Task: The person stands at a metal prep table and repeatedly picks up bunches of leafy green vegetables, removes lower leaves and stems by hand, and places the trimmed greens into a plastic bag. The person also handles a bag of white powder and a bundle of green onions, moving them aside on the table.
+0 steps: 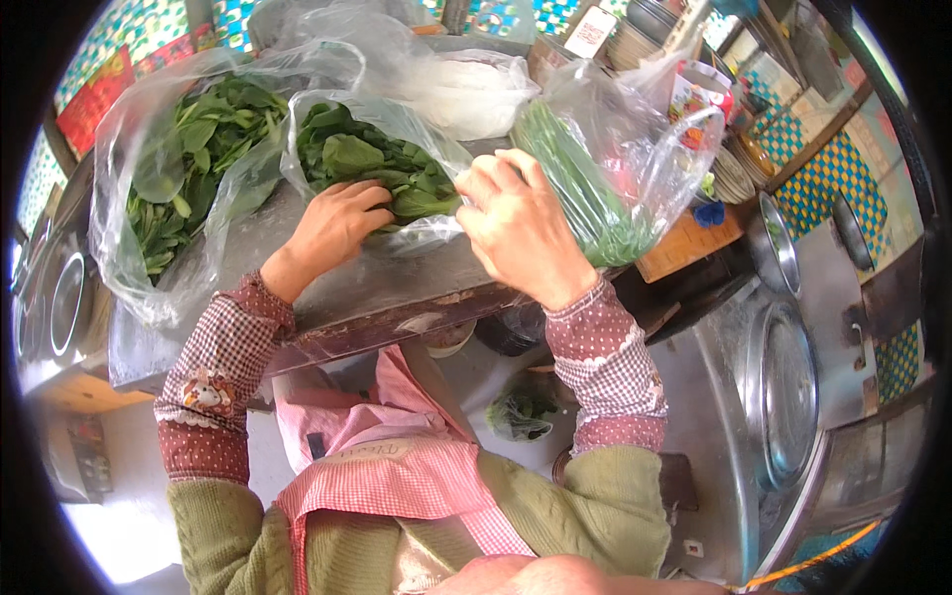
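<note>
My left hand (335, 223) rests with bent fingers at the near edge of leafy greens (372, 160) in an open clear plastic bag; whether it grips a leaf or the plastic cannot be told. The fingers of my right hand (513, 219) are closed on the right rim of that same plastic bag (428, 126). Left of it lies a second clear bag (160, 290) with more leafy greens (216, 141). Just right of my right hand is a clear bag with long thin green stalks (569, 178). All the bags lie on a dark worn table (342, 286).
A white plastic bag (476, 93) lies behind the greens. A wooden board (692, 242), stacked plates (725, 178) and a metal bowl (777, 242) stand to the right. A large round metal lid (785, 394) is at lower right. Another bag of greens (520, 413) sits below the table.
</note>
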Available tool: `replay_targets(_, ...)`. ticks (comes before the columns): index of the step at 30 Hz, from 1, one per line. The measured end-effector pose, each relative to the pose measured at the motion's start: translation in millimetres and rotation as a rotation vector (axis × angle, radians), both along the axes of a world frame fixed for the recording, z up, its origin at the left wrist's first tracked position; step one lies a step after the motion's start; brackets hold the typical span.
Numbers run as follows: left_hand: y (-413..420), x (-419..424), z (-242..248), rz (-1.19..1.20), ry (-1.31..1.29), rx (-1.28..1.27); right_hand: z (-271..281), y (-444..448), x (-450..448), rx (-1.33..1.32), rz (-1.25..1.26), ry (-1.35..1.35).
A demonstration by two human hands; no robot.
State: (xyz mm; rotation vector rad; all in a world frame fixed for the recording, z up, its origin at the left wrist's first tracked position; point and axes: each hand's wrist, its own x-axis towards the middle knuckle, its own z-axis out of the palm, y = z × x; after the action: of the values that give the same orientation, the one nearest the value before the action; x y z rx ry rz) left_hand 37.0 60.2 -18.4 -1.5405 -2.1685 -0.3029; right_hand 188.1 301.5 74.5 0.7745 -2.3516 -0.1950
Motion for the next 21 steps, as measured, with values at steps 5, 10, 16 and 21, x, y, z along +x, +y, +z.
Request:
replay_targets(5, -25, -39, 2, 0.108, 0.064, -0.049, -32, -35, -11, 0.23, 0.192, -0.115)
replay_targets(10, -37, -33, 14, 0.212, -0.024, -0.133, -13, -40, -50, 0.258, 0.027, -0.05)
replay_targets(16, -29, -11, 48, 0.126, -0.21, 0.272, 4, -6, -61, 0.236, -0.041, -0.001)
replay_targets(21, 28, -1, 45, -0.026, -0.103, 0.398, 10, -31, -54, 0.049, 0.25, -0.037)
